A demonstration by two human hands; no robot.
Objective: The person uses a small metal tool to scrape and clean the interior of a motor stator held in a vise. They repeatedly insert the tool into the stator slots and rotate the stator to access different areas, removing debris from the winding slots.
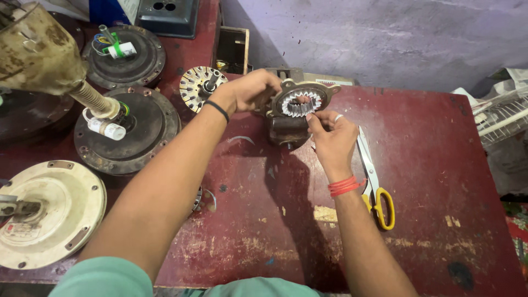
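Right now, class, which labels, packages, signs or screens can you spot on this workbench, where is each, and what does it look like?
White cylinder label: on the upper dark round motor cover, green band beside it.
White cylinder label: on the middle dark motor cover.
Pale rectangular label: behind the motor stator, at the table's back edge.
No screens or signs.

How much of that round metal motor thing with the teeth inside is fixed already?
Done, it seems: white lining sits in the toothed slots of the motor core. In hand: the left hand grips the core's side while the right hand pinches at its rim. Left: no wire coils show in the slots, and the scissors lie beside it on the red table.
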